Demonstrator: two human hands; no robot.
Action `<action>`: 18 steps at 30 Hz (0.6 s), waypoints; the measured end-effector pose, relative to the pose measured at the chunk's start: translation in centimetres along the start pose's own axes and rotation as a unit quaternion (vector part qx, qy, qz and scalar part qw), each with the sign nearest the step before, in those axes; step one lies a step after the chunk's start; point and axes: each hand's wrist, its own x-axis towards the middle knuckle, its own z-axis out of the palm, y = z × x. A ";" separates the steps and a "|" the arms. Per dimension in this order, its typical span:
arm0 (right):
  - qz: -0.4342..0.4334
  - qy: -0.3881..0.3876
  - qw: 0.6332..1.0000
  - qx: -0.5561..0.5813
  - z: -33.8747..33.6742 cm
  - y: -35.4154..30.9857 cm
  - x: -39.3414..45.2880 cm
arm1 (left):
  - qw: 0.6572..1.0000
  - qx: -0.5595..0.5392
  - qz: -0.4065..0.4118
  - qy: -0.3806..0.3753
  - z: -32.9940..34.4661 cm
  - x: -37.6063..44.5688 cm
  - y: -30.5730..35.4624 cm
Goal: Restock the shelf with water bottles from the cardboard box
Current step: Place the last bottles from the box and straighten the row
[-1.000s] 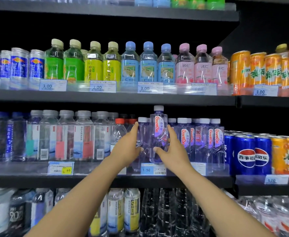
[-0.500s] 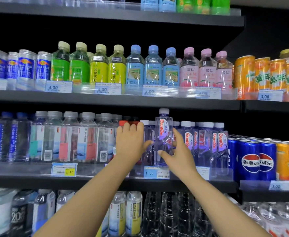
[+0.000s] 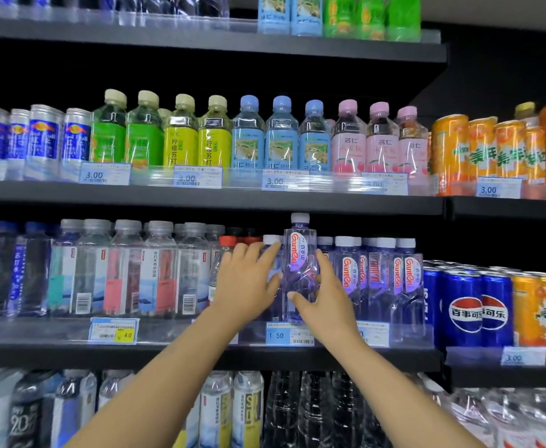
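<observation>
Since a second ago my left hand (image 3: pixel 249 282) has slid up beside the water bottle (image 3: pixel 300 266), fingers straight, touching it at nine o'clock. My right hand (image 3: pixel 325 305) grips it, upright above the shelf (image 3: pixel 200 355) front.

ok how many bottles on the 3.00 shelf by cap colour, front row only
cream caps: 4
blue caps: 3
pink caps: 3
total: 10
</observation>
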 end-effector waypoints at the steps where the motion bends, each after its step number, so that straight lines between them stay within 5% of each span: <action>1: -0.001 -0.001 1.000 -0.001 0.0 0.0 0.0 | 1.000 0.013 -0.009 -0.004 0.2 0.0 0.4; 12: 0.007 0.002 1.000 -0.021 -1.4 0.9 -0.1 | 0.998 0.025 -0.055 0.000 0.4 0.0 -1.4; 18: -0.002 0.015 1.000 -0.019 -1.2 0.7 -0.7 | 0.994 -0.069 -0.070 -0.038 -0.8 -1.3 -3.2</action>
